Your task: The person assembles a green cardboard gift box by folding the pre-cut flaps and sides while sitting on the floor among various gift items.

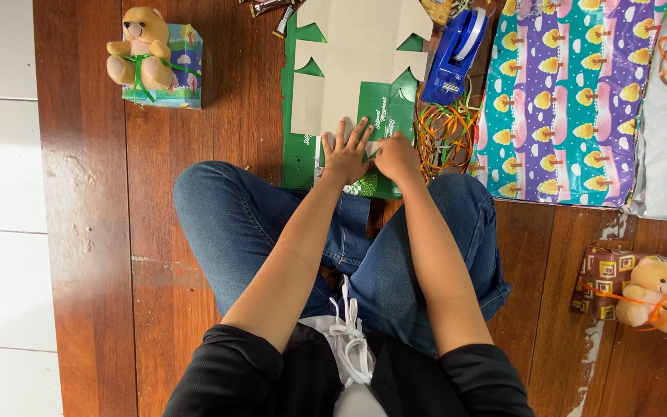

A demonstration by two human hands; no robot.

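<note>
Dark wooden floor [194, 232]: we press our left hand [347, 154], fingers spread flat, on the unfolded beige cardboard box [349, 69] over green patterned wrapping paper [384, 108]. Our right hand [397, 157], curled, pinches the paper's near edge just beside it; the box's long axis runs away from us.

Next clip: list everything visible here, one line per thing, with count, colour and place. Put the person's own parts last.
cardboard box: 1, grey-white, flattened, on the green paper, top centre
green paper: 1 sheet, green with pale print, under the cardboard box, before the knees
tape dispenser: 1, blue, right of the cardboard box
ribbon pile: 1 tangle, orange and green, below the tape dispenser
patterned paper: 1 sheet, teal, purple and pink stripes, top right
wrapped gifts with teddy bears: 2, one green-blue top left, one brown lower right
floor: dark wood, white tiles along the left edge
jeans: blue, legs crossed
left hand: flat on the cardboard box, fingers spread
right hand: pressing the green paper
</note>
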